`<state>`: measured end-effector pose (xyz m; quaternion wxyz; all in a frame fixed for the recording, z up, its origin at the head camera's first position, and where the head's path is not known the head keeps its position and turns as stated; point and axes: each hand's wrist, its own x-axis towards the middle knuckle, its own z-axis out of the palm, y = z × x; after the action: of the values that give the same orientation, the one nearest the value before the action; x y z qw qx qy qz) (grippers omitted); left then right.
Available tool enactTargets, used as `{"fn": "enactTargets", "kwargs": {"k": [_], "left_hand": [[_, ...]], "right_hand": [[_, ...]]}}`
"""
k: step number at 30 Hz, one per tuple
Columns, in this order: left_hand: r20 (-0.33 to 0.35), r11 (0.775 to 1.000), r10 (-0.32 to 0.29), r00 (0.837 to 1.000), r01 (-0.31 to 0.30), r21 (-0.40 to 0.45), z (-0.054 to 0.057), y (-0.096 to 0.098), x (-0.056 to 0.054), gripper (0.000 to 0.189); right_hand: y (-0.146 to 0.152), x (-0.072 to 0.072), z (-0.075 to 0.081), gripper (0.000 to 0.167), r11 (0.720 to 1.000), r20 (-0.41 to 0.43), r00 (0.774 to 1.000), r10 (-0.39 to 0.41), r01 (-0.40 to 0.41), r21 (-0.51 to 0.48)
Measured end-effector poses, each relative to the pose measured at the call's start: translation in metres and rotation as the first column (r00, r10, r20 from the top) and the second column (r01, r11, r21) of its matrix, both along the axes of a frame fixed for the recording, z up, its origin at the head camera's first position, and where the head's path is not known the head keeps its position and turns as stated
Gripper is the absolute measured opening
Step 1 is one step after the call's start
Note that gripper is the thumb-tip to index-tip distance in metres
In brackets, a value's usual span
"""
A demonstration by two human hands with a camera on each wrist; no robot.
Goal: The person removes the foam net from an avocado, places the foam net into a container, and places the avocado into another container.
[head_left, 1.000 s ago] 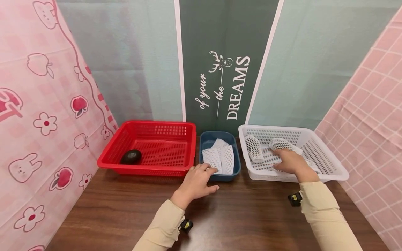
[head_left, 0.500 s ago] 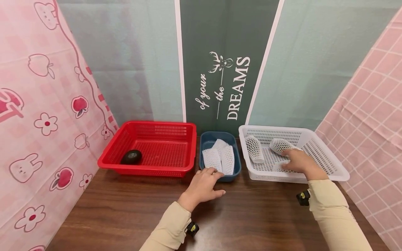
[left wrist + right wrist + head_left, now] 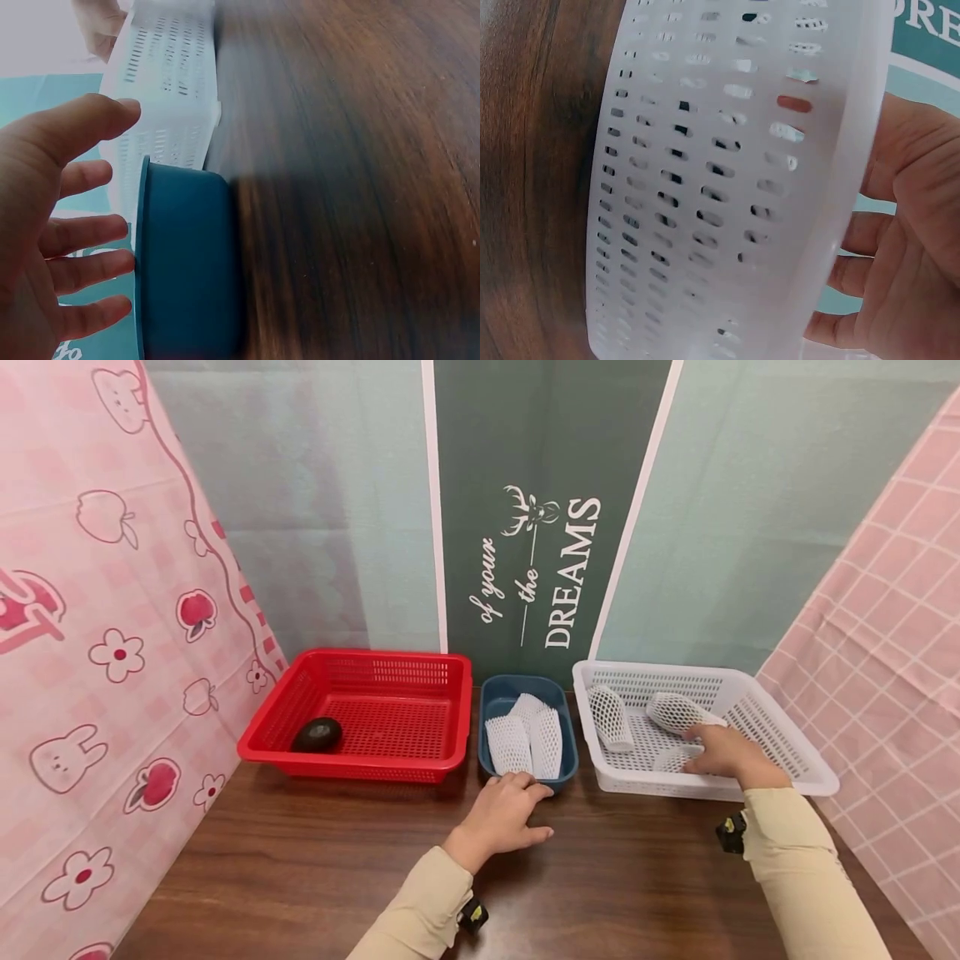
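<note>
The right hand [image 3: 723, 752] reaches over the near rim of the white basket [image 3: 645, 785], its fingers beside a netted item [image 3: 670, 758] lying near that wall; I cannot tell whether it grips it. The left hand [image 3: 504, 814], fingers spread and holding nothing, meets the blue bin's [image 3: 568, 735] near rim. Narrow gaps flank the bin; worktop [image 3: 600, 877] stretches in front.
</note>
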<state>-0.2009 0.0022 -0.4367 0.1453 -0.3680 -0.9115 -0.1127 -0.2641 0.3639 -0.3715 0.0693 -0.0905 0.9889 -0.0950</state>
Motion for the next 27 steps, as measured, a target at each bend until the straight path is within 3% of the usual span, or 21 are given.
{"fn": "enactTargets", "kwargs": {"k": [6, 10, 18, 27], "left_hand": [[0.009, 0.999, -0.025, 1.000, 0.026, -0.025, -0.006, 0.006, 0.003, 0.044], [0.059, 0.997, -0.028, 0.998, 0.032, -0.067, -0.010, 0.009, 0.006, 0.046], [0.157, 0.989, 0.027, 0.987, -0.003, -0.146, -0.016, 0.011, 0.004, 0.050], [0.202, 0.991, 0.027, 0.979, 0.000, -0.134, -0.023, 0.013, -0.001, 0.050]], "right_hand": [[0.004, -0.003, -0.007, 0.052, 1.000, 0.044, 0.999, 0.018, -0.018, -0.014], [0.006, -0.006, -0.012, 0.049, 1.000, 0.060, 0.998, 0.013, -0.012, -0.011], [0.002, -0.010, -0.013, 0.049, 0.998, 0.141, 0.989, -0.051, 0.045, 0.040], [0.005, -0.018, -0.022, 0.058, 0.988, 0.195, 0.972, -0.129, 0.110, 0.105]]}}
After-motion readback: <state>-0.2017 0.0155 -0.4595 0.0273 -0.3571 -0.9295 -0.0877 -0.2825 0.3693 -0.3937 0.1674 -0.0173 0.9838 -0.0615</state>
